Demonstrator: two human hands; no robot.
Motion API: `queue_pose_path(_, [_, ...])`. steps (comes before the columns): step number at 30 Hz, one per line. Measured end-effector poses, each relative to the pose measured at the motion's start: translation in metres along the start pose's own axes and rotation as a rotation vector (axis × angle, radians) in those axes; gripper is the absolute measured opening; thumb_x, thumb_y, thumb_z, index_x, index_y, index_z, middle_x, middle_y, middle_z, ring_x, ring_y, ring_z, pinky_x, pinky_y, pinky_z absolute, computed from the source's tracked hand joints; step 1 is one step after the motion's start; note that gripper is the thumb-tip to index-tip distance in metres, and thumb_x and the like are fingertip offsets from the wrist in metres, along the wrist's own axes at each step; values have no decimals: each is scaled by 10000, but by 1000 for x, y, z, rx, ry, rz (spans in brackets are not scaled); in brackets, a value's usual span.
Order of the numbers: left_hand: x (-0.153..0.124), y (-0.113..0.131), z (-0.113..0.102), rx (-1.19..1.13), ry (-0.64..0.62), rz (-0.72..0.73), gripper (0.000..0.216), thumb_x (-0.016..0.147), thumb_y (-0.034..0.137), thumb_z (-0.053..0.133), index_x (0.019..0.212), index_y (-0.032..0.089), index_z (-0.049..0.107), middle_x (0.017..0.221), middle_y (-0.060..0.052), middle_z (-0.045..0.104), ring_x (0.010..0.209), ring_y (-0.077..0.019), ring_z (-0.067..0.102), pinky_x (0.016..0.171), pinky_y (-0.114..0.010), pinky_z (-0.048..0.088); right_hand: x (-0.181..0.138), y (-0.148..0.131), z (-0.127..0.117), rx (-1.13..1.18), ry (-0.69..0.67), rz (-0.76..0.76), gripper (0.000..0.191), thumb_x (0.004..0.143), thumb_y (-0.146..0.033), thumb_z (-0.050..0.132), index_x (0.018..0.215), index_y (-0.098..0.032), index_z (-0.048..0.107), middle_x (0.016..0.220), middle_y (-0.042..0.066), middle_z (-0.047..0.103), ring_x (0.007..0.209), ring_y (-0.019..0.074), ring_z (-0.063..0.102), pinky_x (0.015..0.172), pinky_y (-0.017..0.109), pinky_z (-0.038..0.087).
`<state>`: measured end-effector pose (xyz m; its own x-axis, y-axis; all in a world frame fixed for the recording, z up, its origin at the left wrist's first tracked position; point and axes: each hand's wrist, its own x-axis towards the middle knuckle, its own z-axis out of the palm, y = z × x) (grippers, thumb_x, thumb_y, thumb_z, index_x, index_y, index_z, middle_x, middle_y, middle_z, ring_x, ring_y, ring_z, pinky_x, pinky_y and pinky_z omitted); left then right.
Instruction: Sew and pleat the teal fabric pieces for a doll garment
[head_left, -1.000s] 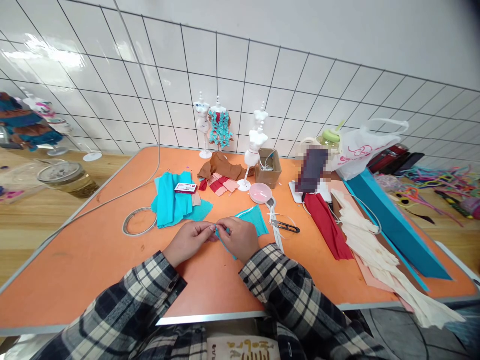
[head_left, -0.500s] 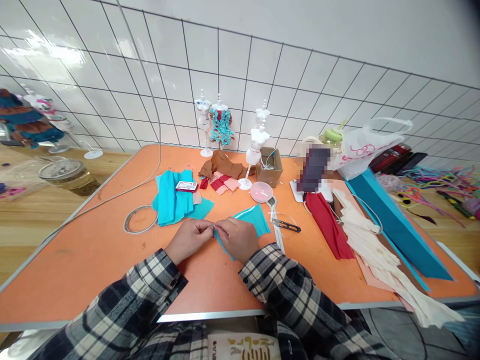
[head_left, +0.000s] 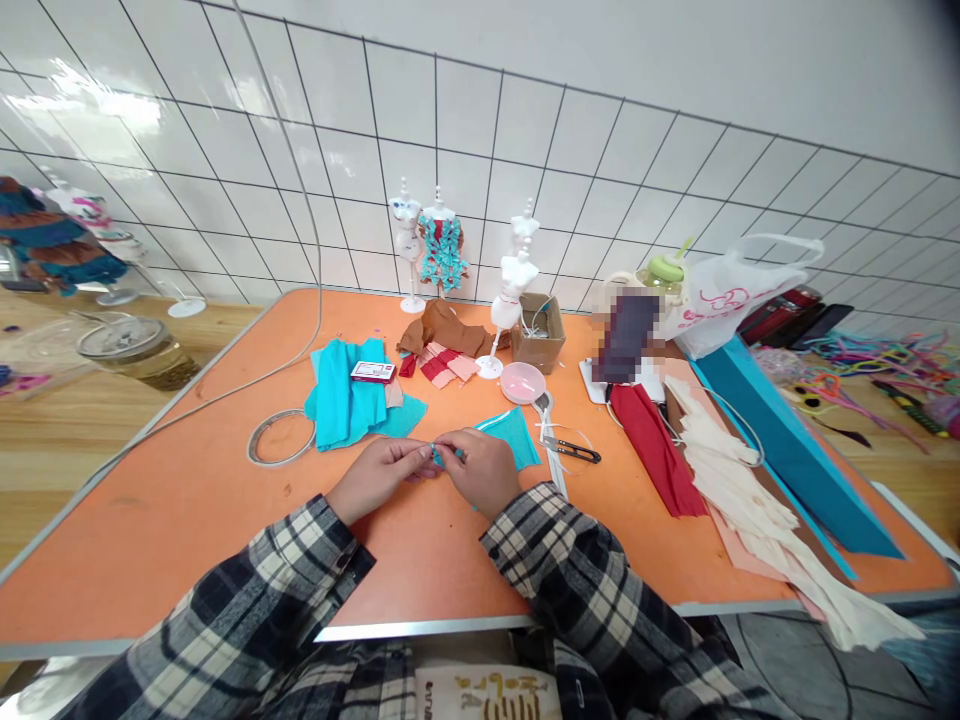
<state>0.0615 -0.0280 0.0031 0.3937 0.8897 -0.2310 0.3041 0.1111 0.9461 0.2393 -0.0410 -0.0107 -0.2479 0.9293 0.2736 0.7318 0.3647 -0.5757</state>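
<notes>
My left hand (head_left: 381, 478) and my right hand (head_left: 481, 472) meet fingertip to fingertip just above the table. Between their thumbs and forefingers they pinch a small bit of turquoise crepe paper (head_left: 438, 456), mostly hidden by the fingers. Behind my right hand lies a flat turquoise piece (head_left: 517, 437) with a pale edge; whether it joins the pinched bit cannot be seen. Beyond my left hand is a folded turquoise stack (head_left: 341, 395), with a small white and red box (head_left: 373, 372) on top. A roll of tape (head_left: 279, 438) lies to the left.
Thread snips (head_left: 572, 449) lie right of my hands, near a pink bowl (head_left: 523, 383). Small white mannequins (head_left: 517, 275) stand along the back beside a cardboard box (head_left: 538, 335). Red crepe paper (head_left: 660, 450) and cream strips (head_left: 739, 490) cover the right side. A cable (head_left: 300, 190) crosses at left.
The turquoise paper under my right hand has been gathered up; less of it shows below the fingers. My right hand has turned slightly, and both hands still pinch together.
</notes>
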Motion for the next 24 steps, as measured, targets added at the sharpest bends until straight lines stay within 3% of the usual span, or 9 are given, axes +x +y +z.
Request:
queue_pose_path(10, [2,0,2,85,42,30,350,758,470,603,772,160,764,746,-57,761,740,-220,709,671,-288,560,-2,1,2,32,1,-4,163,919,-283,567,933,-241,723,933,2,737,866,142,651,723,237,436])
queue_pose_path(15, [1,1,1,65,49,18,394,769,503,574,791,152,751,760,-71,763,754,-229,712,655,-284,553,-3,-1,1,97,86,-25,207,890,-277,598,1071,-214,676,978,20,702,810,124,632,709,225,450])
queue_pose_path(24, [0,2,2,259,37,178,367,828,405,496,661,159,711,624,-6,674,602,-148,577,572,-219,452,-4,-2,5,64,69,-37,121,881,-269,587,901,-213,693,873,12,700,816,141,624,706,241,440])
